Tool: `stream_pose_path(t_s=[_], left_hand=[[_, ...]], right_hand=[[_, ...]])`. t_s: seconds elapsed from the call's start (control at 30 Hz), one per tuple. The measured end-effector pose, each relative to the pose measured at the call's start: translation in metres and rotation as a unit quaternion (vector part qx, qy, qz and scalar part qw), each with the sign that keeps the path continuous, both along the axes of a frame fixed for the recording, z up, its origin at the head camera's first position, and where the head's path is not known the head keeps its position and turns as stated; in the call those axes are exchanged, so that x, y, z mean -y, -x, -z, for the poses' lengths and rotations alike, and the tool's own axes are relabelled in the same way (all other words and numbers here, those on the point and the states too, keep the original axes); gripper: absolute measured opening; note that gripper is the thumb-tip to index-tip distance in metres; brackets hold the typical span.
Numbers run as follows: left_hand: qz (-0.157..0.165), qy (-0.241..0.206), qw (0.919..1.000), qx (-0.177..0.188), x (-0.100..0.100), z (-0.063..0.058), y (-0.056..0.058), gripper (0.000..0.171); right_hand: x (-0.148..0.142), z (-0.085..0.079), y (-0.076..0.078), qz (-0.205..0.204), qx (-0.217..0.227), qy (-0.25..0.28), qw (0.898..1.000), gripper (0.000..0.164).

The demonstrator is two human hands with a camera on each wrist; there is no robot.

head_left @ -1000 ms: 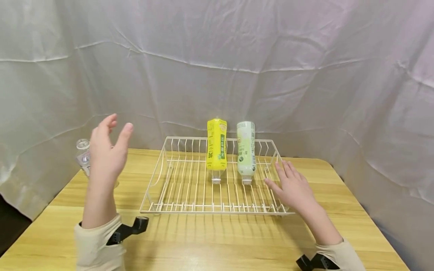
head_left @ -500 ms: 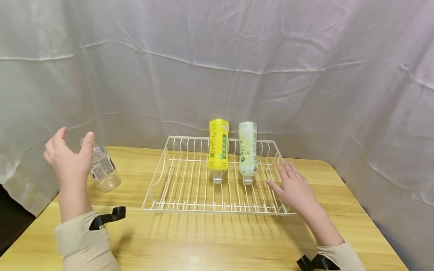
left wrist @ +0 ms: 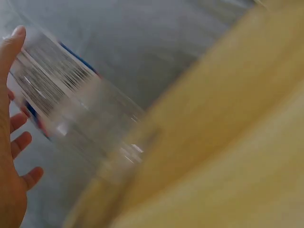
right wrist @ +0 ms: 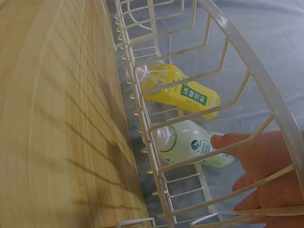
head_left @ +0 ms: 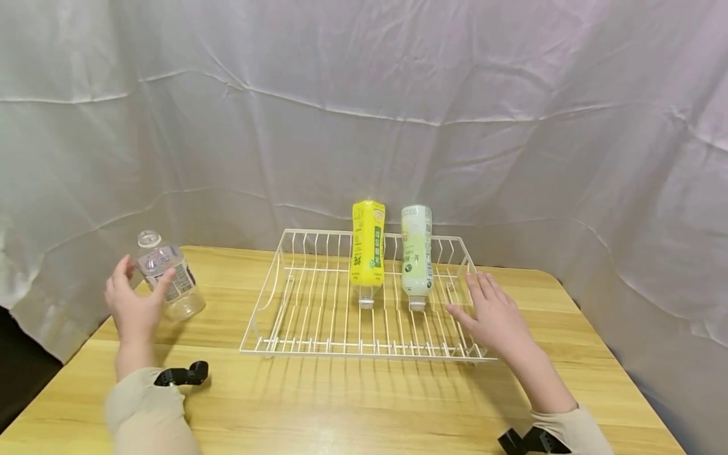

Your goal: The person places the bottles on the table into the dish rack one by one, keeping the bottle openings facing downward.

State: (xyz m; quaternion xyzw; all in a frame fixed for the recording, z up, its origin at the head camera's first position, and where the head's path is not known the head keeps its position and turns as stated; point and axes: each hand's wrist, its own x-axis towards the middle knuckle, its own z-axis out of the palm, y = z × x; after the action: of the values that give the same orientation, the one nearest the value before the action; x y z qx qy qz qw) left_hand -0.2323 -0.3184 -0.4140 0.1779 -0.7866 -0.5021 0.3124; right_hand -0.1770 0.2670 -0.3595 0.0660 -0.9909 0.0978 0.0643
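A clear plastic bottle (head_left: 170,278) with a printed label and an open neck stands at the left of the table. My left hand (head_left: 135,306) is right beside it, thumb in front of the label and fingers spread on the far side; firm contact cannot be made out in the blurred left wrist view. My right hand (head_left: 493,316) lies with extended fingers at the right side of a white wire rack (head_left: 318,355). A yellow-labelled bottle (head_left: 368,243) and a pale green bottle (head_left: 417,253) lean neck-down in the rack.
Under the rack is a wooden table (head_left: 341,404). A grey curtain (head_left: 364,114) hangs behind and along both sides. Black wrist straps (head_left: 182,376) sit over the beige sleeves.
My left hand has swung left, then come down around the clear bottle, which shows more fully now. My right hand stays at the rack; the view has shifted slightly.
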Motion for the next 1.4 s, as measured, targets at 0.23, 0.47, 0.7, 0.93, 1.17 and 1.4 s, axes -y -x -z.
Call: stream_pose_path(t_s=[0.23, 0.47, 0.7, 0.93, 1.17, 1.4], left_hand=[[0.008, -0.022, 0.9989, 0.04, 0.0, 0.027, 0.003, 0.08], [0.058, 0.023, 0.9914, 0.115, 0.002, 0.037, 0.005, 0.08], [0.102, 0.111, 0.9771, 0.15, 0.003, 0.042, 0.005, 0.091], [0.107, 0.176, 0.9633, 0.172, 0.002, 0.044, 0.001, 0.085], [0.103, 0.155, 0.9679, 0.169, 0.0, 0.04, -0.002, 0.086], [0.09, 0.145, 0.9725, 0.159, -0.001, 0.031, 0.0, 0.093]], right_hand=[[0.0, -0.001, -0.001, -0.001, 0.004, 0.004, 1.0, 0.094], [0.0, -0.001, -0.001, -0.003, 0.003, 0.004, 1.0, 0.095], [0.0, -0.002, -0.002, -0.004, 0.003, 0.006, 1.0, 0.094], [0.001, -0.002, -0.002, -0.007, 0.002, 0.004, 1.0, 0.093], [0.002, -0.001, 0.0, -0.014, -0.002, 0.006, 1.0, 0.087], [0.0, -0.001, 0.0, -0.012, 0.003, 0.006, 1.0, 0.088]])
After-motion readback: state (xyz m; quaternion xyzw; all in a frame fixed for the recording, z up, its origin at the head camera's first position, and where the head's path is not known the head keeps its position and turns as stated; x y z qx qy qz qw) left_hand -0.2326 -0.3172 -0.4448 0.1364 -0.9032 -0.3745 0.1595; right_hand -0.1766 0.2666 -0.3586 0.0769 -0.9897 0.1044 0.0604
